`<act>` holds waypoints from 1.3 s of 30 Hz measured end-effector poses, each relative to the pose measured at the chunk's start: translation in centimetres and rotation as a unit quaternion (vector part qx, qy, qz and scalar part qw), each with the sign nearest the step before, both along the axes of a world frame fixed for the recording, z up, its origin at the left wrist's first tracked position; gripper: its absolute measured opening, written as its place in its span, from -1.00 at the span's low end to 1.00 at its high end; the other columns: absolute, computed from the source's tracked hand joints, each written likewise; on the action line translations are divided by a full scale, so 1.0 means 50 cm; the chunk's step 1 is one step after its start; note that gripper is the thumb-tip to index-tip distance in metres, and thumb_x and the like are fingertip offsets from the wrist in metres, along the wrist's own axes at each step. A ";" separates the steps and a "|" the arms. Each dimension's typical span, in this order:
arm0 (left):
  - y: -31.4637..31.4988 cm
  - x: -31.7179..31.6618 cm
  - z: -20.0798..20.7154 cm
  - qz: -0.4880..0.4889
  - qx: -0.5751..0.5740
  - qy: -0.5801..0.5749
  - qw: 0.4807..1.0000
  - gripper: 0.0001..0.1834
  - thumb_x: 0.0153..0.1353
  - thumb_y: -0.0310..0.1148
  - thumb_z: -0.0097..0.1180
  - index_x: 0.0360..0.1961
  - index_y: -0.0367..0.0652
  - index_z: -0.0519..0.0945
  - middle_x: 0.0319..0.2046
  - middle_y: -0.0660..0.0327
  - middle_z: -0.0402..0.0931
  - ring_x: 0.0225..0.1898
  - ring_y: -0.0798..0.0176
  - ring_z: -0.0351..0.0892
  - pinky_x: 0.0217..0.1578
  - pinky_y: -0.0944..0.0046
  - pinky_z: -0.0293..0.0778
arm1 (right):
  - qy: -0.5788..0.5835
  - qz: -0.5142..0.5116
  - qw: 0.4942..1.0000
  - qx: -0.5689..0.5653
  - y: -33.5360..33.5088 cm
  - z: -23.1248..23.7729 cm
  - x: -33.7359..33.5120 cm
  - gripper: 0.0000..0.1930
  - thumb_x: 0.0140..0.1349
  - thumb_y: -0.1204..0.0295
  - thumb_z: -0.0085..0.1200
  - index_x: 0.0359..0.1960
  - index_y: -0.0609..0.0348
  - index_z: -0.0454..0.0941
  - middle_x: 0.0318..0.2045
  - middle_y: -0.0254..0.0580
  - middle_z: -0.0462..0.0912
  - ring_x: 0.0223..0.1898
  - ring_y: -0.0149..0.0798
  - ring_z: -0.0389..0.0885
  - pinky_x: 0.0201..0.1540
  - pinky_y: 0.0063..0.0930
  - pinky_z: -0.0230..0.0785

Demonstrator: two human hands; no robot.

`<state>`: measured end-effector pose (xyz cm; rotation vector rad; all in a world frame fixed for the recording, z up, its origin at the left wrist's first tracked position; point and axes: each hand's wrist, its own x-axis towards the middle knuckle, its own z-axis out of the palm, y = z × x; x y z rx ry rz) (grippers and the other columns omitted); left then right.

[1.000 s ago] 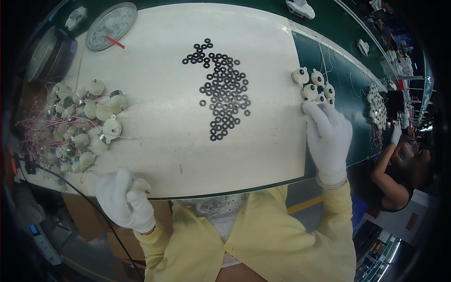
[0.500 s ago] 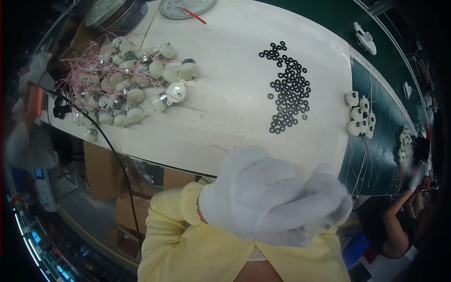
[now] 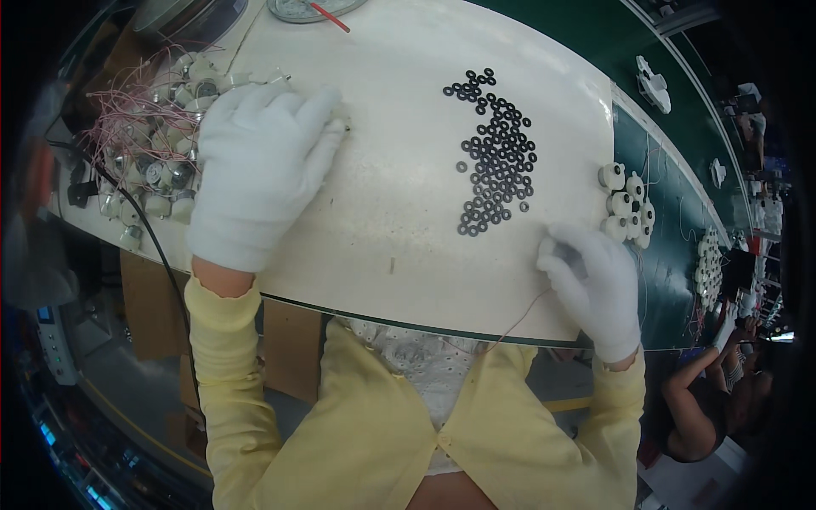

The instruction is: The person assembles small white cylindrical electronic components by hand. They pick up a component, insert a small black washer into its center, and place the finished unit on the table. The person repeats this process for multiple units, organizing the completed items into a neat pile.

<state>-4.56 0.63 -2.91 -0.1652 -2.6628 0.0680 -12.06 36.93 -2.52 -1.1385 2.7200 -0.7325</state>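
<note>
Reaching left hand (image 3: 259,166) onto wired parts (image 3: 149,140), right hand (image 3: 595,285) curled

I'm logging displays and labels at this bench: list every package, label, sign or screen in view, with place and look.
Round dial gauge: top edge of the white table, pale face, red pointer, partly cropped.
Small grey box: lower left below the table, with a little blue screen.
No packages or signs can be made out.

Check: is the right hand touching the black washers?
Apart. The head view shows bare white mat between the right hand and the nearest black washers.
</note>
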 end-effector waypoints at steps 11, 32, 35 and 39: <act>0.135 0.091 -0.036 -0.002 0.111 0.012 0.994 -0.66 0.03 -0.28 0.38 -0.13 -0.01 0.67 -0.35 0.28 0.47 -0.11 0.10 0.55 0.03 -0.05 0.46 | -0.128 -0.044 0.990 -0.027 -0.046 0.027 -0.046 -0.71 0.28 0.53 0.24 0.03 0.31 0.64 -0.23 -0.12 0.70 -0.39 -0.36 0.67 -0.25 -0.50 0.52; 0.132 0.131 -0.072 0.007 0.207 -0.038 0.977 -0.60 0.06 -0.13 0.37 -0.05 0.11 0.64 -0.25 0.30 0.47 0.06 0.02 0.51 0.17 -0.14 0.35 | 0.129 0.061 0.975 0.169 -0.081 0.051 -0.010 -0.72 0.10 0.32 0.42 -0.18 0.01 0.62 -0.53 -0.37 0.54 -0.49 -0.15 0.53 -0.32 -0.25 0.27; 0.130 0.131 -0.072 -0.001 0.210 -0.048 0.976 -0.60 0.08 -0.13 0.36 -0.04 0.11 0.64 -0.24 0.30 0.47 0.06 0.01 0.51 0.17 -0.15 0.36 | 0.113 0.058 0.975 0.183 -0.082 0.057 -0.005 -0.71 0.09 0.31 0.42 -0.19 0.02 0.60 -0.53 -0.34 0.54 -0.49 -0.13 0.54 -0.32 -0.22 0.28; 0.131 0.131 -0.068 0.000 0.202 -0.053 0.978 -0.62 0.08 -0.13 0.36 -0.06 0.11 0.65 -0.24 0.31 0.49 0.06 0.00 0.51 0.16 -0.15 0.36 | 0.089 0.050 0.982 0.161 -0.085 0.051 -0.008 -0.71 0.11 0.31 0.41 -0.19 0.04 0.59 -0.52 -0.31 0.56 -0.48 -0.12 0.56 -0.32 -0.21 0.29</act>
